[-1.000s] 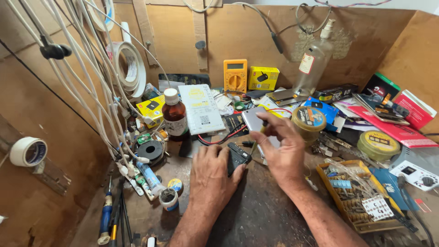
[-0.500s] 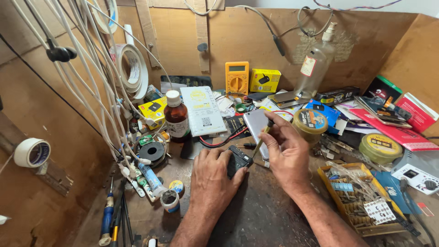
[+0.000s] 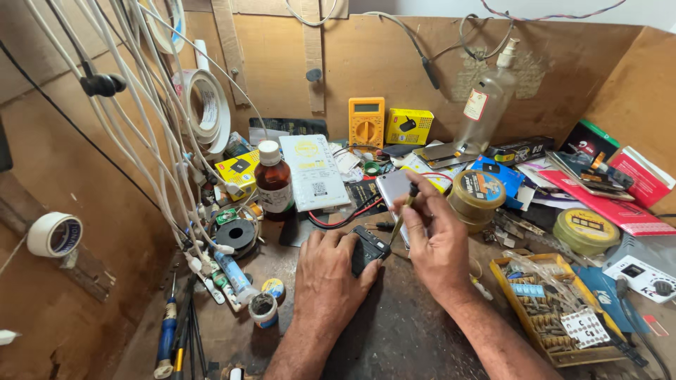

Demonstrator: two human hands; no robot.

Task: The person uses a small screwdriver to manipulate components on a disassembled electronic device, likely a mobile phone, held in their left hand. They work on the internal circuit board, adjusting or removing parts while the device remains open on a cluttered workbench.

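Observation:
My left hand [image 3: 329, 278] lies on the dark bench and grips a small black device [image 3: 367, 248] at its right edge. My right hand [image 3: 435, 239] pinches a thin screwdriver [image 3: 403, 213] whose tip points down at the black device. Just behind the right hand's fingers lies a silver phone back [image 3: 391, 187], partly covered by them.
A brown bottle [image 3: 273, 179], a white card [image 3: 313, 171], a yellow multimeter [image 3: 366, 122] and a round tin [image 3: 475, 197] crowd the back of the bench. A yellow tray of small parts [image 3: 542, 309] stands right. White cables [image 3: 169, 162] hang left, screwdrivers [image 3: 167, 334] below them.
My right hand has drawn back from the silver phone and now holds the screwdriver upright over the black device. The left hand stays put.

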